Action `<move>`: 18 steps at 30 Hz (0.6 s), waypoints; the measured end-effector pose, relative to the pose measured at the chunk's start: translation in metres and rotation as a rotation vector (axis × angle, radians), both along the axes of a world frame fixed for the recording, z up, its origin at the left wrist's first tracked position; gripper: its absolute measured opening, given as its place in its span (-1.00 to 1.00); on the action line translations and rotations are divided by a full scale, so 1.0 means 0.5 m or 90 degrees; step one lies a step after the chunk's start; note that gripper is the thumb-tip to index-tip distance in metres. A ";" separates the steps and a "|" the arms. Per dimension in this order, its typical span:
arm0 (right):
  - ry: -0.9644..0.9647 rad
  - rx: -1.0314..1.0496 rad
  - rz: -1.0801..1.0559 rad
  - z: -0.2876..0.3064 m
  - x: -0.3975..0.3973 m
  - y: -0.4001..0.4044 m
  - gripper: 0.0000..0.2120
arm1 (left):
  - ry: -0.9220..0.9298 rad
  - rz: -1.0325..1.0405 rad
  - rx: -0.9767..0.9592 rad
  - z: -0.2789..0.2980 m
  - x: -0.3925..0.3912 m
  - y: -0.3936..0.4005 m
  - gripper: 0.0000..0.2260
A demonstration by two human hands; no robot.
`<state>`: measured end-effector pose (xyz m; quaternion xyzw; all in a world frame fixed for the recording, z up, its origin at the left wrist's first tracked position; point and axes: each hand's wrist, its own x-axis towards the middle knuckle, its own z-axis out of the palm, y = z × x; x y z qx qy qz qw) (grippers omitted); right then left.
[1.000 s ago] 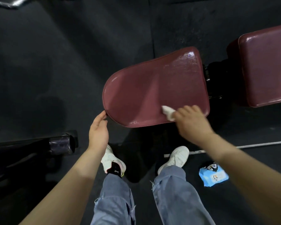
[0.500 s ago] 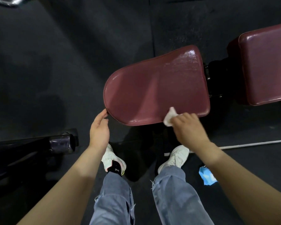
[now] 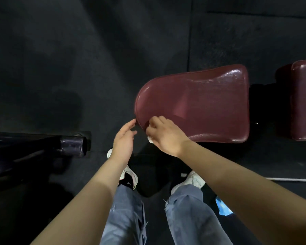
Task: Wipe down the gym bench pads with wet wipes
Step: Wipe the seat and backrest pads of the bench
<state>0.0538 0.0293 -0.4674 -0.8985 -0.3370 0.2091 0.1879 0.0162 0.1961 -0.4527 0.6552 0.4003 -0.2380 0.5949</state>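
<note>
At the far left a dark metal tube of some gym frame lies low over the black floor, its open end facing right. Just right of it the left hand hangs with its fingers loosely spread and slightly bent, holding nothing; its fingertips reach the rounded left end of the maroon seat pad and seem to touch the rim, though the dim light makes contact hard to confirm. Next comes the right hand, fingers curled and pinching a white wet wipe against the near left edge of that pad; only a small corner of the wipe peeks out below the knuckles. The pad's surface gleams toward its far right corner. Below the hands, two legs in torn blue jeans end in white sneakers. Under the right forearm a blue wipes packet lies on the floor, mostly hidden. At the right edge a second maroon pad sits apart from the first.
</note>
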 end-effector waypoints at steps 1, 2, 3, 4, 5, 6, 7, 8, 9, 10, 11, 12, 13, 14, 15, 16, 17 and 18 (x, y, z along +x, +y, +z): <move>0.017 -0.018 -0.009 0.002 0.004 0.004 -0.77 | 0.005 -0.022 -0.007 -0.001 -0.001 0.009 -0.52; 0.015 -0.034 0.007 0.004 0.004 0.006 -0.73 | 0.010 -0.040 -0.009 -0.002 -0.003 0.017 -0.52; 0.000 -0.051 0.042 0.002 0.003 0.006 -0.69 | 0.014 -0.052 -0.007 -0.004 -0.004 0.025 -0.52; -0.017 -0.064 0.091 0.005 0.003 0.007 -0.65 | 0.019 -0.057 -0.006 -0.004 -0.005 0.031 -0.52; -0.031 -0.077 0.145 0.005 0.003 0.004 -0.63 | 0.024 -0.058 -0.005 -0.004 -0.005 0.037 -0.53; -0.039 -0.075 0.192 0.011 0.009 0.005 -0.64 | 0.027 -0.061 -0.007 -0.002 -0.005 0.042 -0.55; -0.046 -0.059 0.226 0.021 0.020 0.010 -0.71 | 0.027 -0.065 -0.012 0.000 -0.005 0.044 -0.55; -0.040 -0.039 0.251 0.028 0.039 0.019 -0.81 | 0.025 -0.071 -0.018 0.000 -0.004 0.046 -0.56; -0.004 -0.043 0.262 0.037 0.067 0.033 -0.85 | 0.025 -0.076 -0.023 0.000 -0.003 0.046 -0.55; 0.024 -0.075 0.252 0.039 0.101 0.052 -0.84 | 0.026 -0.080 -0.027 -0.001 0.000 0.046 -0.55; 0.031 -0.098 0.196 0.039 0.141 0.071 -0.84 | 0.029 -0.081 -0.027 -0.003 0.002 0.046 -0.54; 0.018 -0.108 0.113 0.039 0.181 0.089 -0.85 | 0.033 -0.078 -0.025 -0.005 0.003 0.045 -0.54; -0.002 -0.122 0.027 0.027 0.214 0.101 -0.84 | 0.037 -0.074 -0.022 -0.006 0.004 0.045 -0.54; -0.011 -0.128 -0.075 0.019 0.241 0.110 -0.82 | 0.040 -0.071 -0.021 -0.008 0.004 0.045 -0.55; -0.020 -0.132 -0.165 0.012 0.252 0.119 -0.81 | 0.044 -0.068 -0.021 -0.008 0.003 0.045 -0.54; -0.020 -0.125 -0.223 0.013 0.249 0.129 -0.81 | 0.046 -0.064 -0.023 -0.006 0.003 0.045 -0.54; -0.019 -0.111 -0.232 0.012 0.233 0.133 -0.82 | 0.047 -0.059 -0.024 -0.004 0.002 0.045 -0.54; -0.024 -0.107 -0.185 0.011 0.209 0.134 -0.82 | 0.044 -0.053 -0.025 0.000 0.001 0.043 -0.55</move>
